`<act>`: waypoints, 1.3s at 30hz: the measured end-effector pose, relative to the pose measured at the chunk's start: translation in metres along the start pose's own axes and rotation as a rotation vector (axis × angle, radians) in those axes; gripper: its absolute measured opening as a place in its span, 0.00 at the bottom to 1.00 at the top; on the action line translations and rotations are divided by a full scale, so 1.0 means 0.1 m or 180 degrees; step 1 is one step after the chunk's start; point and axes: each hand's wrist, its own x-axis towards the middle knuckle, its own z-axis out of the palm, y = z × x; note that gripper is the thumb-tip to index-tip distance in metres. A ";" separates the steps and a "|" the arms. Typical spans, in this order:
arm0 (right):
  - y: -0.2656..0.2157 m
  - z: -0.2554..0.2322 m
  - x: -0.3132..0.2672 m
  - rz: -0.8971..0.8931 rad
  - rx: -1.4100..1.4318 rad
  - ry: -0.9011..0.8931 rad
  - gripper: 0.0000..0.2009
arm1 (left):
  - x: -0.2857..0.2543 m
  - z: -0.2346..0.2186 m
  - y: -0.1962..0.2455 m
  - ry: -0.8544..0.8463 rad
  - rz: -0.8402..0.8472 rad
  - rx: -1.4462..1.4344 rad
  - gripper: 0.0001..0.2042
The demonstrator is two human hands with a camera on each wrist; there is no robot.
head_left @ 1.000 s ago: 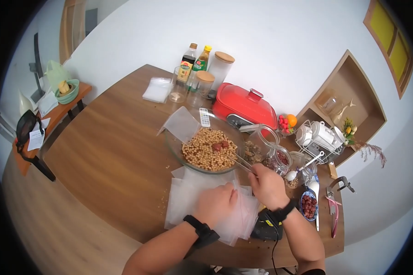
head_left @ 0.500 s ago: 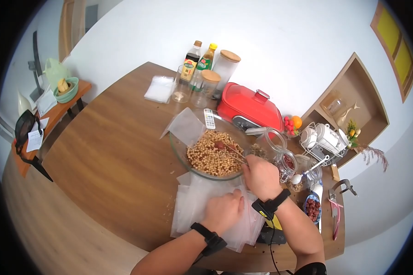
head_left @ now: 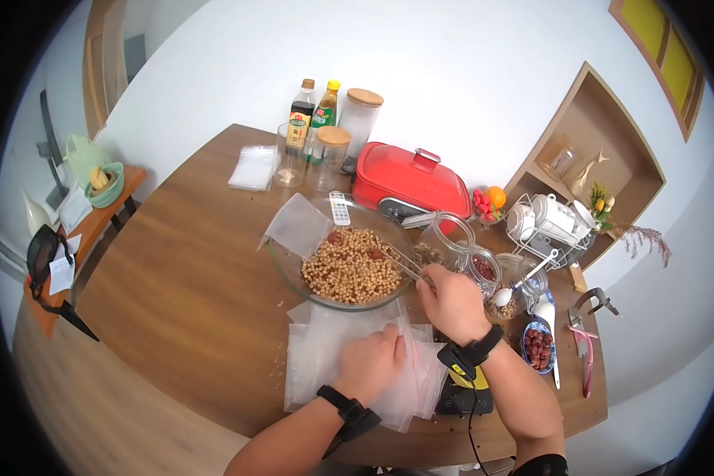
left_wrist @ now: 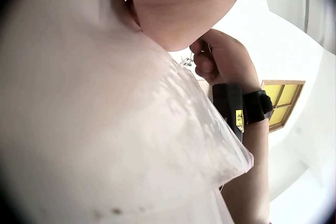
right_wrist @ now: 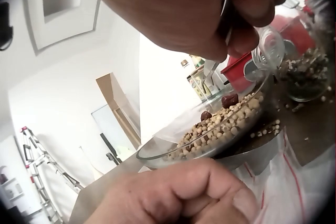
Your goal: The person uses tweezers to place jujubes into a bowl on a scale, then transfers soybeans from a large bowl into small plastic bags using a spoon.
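In the head view my right hand (head_left: 456,305) pinches metal tweezers (head_left: 406,263), their tips at a dark red date (head_left: 375,254) on the pale beans (head_left: 351,274) in a glass bowl (head_left: 282,274). A second date (head_left: 335,236) lies at the beans' back left. My left hand (head_left: 373,361) rests in front of the bowl with curled fingers, gripping a clear plastic bag (head_left: 424,373) on a stack of bags. The left wrist view shows crinkled plastic (left_wrist: 184,108) against that hand (left_wrist: 184,8); what lies inside its fingers is hidden.
Right of the bowl stand open glass jars (head_left: 484,270), a blue-rimmed dish of dates (head_left: 538,347) and pink-handled scissors (head_left: 585,361). A black scale (head_left: 464,401) sits beneath my right wrist. Behind are a red cooker (head_left: 412,182), bottles (head_left: 300,119) and lidded jars (head_left: 361,119).
The two dates lay together on the beans; one now sits apart at the back left. The tweezers have moved from the bowl's right side onto the other date. My left hand stays on the bags.
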 end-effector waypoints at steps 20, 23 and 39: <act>0.10 0.22 0.20 -0.0062 -0.0569 -0.0321 0.11 | 0.00 0.01 -0.02 0.0087 0.0042 -0.0028 0.07; 0.12 0.19 0.17 -0.0041 -0.0524 -0.0193 0.11 | 0.00 0.02 -0.03 0.0083 0.0028 -0.0041 0.08; 0.65 -0.88 -1.48 0.1072 0.0427 0.0681 0.10 | 0.01 0.04 0.00 0.0149 -0.0064 -0.0151 0.06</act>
